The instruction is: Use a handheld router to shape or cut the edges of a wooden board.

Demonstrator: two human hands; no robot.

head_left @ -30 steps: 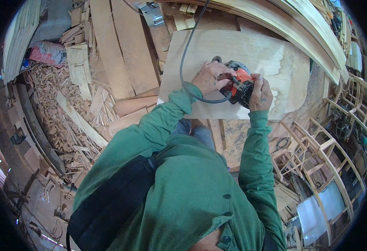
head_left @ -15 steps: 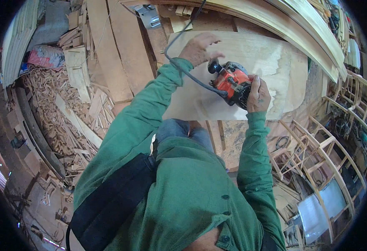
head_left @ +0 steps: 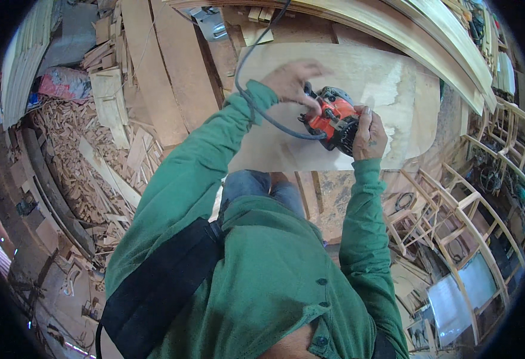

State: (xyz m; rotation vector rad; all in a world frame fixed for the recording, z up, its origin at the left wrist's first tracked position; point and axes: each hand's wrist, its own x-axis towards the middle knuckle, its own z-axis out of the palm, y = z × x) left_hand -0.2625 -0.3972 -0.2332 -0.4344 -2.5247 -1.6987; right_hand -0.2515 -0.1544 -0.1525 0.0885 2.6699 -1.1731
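Router [head_left: 336, 116], red-and-black, right hand [head_left: 371, 135] with fingers curled on its side, left hand [head_left: 291, 82] blurred, fingers parted, could tip should cord [head_left: 276, 127] snag.

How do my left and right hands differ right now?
Your left hand is motion-blurred; your right hand looks sharper. The left hand is open by the left side of the red-and-black power tool, contact unclear; the right hand grips its right side. Both are bare, below green sleeves.

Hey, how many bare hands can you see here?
2: the left hand, blurred, at the left side of the red router, and the right hand, holding its right side.
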